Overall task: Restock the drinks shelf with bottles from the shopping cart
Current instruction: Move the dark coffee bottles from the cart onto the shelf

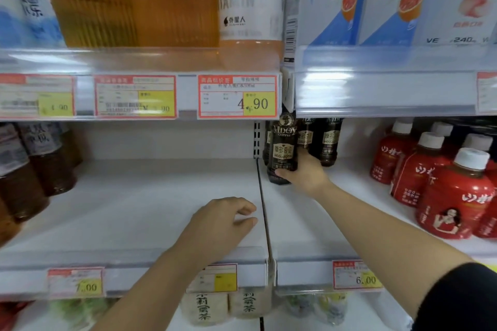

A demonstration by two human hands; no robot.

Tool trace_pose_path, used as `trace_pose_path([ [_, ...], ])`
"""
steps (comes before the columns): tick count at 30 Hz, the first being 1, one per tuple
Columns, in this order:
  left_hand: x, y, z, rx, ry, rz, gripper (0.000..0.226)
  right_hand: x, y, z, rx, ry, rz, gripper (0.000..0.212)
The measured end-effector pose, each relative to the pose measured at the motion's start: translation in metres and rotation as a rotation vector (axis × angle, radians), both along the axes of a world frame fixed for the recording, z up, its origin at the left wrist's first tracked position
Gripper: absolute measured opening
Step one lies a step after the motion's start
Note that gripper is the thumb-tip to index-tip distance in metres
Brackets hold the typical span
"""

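Right hand (304, 172) clamped round dark glossy coffee bottle (283, 148); left hand (223, 223) loosely curled, empty, on smooth white shelf (134, 209)

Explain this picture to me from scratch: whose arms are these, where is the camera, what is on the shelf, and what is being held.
There is no machine here. One camera sits on a person's head, looking forward and down, so both arms are that person's. The right hand grips a dark coffee bottle, placing it upright on the white shelf before more of the same bottles. The left hand hovers empty over the shelf's bare middle. Red bottles stand at right, brown tea bottles at left. Price tags line the shelf edges.
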State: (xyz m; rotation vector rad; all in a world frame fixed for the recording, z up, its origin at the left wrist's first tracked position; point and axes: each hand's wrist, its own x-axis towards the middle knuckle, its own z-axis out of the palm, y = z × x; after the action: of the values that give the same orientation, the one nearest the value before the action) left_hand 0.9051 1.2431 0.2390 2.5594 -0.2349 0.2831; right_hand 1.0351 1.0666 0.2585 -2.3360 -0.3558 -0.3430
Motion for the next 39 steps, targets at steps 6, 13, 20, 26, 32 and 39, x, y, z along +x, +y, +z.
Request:
trace_pose_path([
  [6,0.001,0.000,-0.001,0.011,-0.014,-0.004,0.029,0.011,0.007,-0.005,-0.003,0.025,-0.007,0.059],
  [13,-0.006,-0.003,0.003,0.001,-0.062,0.023,0.026,-0.033,-0.004,0.007,0.047,-0.024,0.010,0.055],
  [20,-0.078,0.019,-0.004,-0.078,-0.464,0.018,0.020,-0.180,0.025,-0.008,0.124,-0.166,0.214,0.018],
  [26,-0.172,0.115,-0.093,-0.246,-0.272,0.094,0.024,-0.252,0.114,-0.089,0.027,0.063,0.414,0.010],
  [32,-0.268,0.228,-0.220,-0.335,0.144,0.459,0.018,-0.293,0.227,-0.214,-0.147,0.388,0.531,0.012],
  [39,-0.368,0.313,-0.334,-0.336,0.548,0.765,0.022,-0.341,0.318,-0.366,-0.360,0.761,0.625,0.025],
])
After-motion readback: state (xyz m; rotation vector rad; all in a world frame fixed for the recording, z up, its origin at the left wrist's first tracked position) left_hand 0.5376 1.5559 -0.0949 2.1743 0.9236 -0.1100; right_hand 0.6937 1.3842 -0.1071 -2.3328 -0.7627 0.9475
